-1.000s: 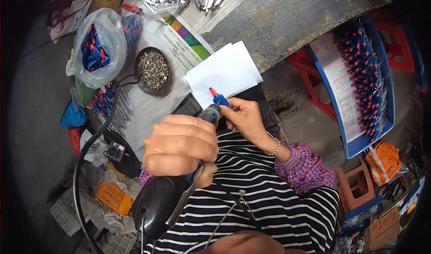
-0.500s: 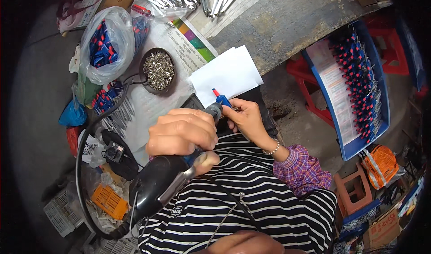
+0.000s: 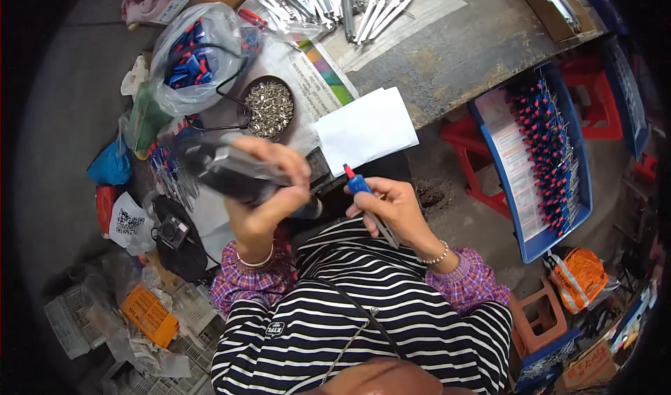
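My left hand (image 3: 276,175) is wrapped around a black power screwdriver (image 3: 234,171), blurred by motion, its body pointing up and left over the worktable's near edge. My right hand (image 3: 391,210) pinches a small part with a blue plastic handle (image 3: 359,185), a red tip and a metal shank that runs down past the fingers. The screwdriver and the part are apart. Just beyond the part lies a folded white sheet of paper (image 3: 367,129). A round dark bowl of small metal screws or rivets (image 3: 270,108) stands beyond my left hand.
A clear plastic bag (image 3: 199,91) of blue and red pieces stands left of the bowl. Metal strips (image 3: 381,14) lie at the far side of the worktable (image 3: 447,60). At right, a blue tray (image 3: 583,203) holds rows of similar blue-and-red parts beside red stools (image 3: 465,140).
My left hand has lifted the screwdriver off the blue handle and swung it left and up. My right hand keeps its part, which now stands slightly lower and further right.
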{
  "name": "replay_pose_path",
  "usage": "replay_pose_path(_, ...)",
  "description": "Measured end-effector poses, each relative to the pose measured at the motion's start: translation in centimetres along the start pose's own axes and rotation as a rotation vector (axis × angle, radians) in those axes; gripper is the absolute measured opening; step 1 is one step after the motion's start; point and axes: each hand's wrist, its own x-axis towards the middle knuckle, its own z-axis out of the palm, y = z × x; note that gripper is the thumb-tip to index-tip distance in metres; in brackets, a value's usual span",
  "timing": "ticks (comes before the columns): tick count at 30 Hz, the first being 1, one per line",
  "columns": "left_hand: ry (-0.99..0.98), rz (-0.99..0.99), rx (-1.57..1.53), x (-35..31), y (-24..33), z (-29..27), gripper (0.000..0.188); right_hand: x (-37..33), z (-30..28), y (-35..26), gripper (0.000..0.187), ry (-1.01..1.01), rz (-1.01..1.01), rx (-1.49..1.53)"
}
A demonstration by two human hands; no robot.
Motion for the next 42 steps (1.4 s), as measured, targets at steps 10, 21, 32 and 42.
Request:
replay_pose_path(10,-0.110,-0.426,0.112,-1.3,-1.7,-0.2,0.052,-1.3,0.0,-0.4,0.027,-0.359,0.253,0.358)
replay_pose_path(21,-0.326,-0.400,-0.106,-1.8,-4.2,-2.0,0.052,-0.9,-1.0,1.6,0.040,-0.571,0.456,0.710)
replay_pose_path(32,-0.045,-0.368,-0.023,-2.2,-3.9,-1.2,0.045,-0.8,0.5,0.0,0.025,-0.276,0.069,0.052)
replay_pose_path(42,0.174,-0.457,0.025,-2.4,-4.2,0.1,0.047,0.0,0.4,0.7,0.018,0.000,-0.533,-0.559)
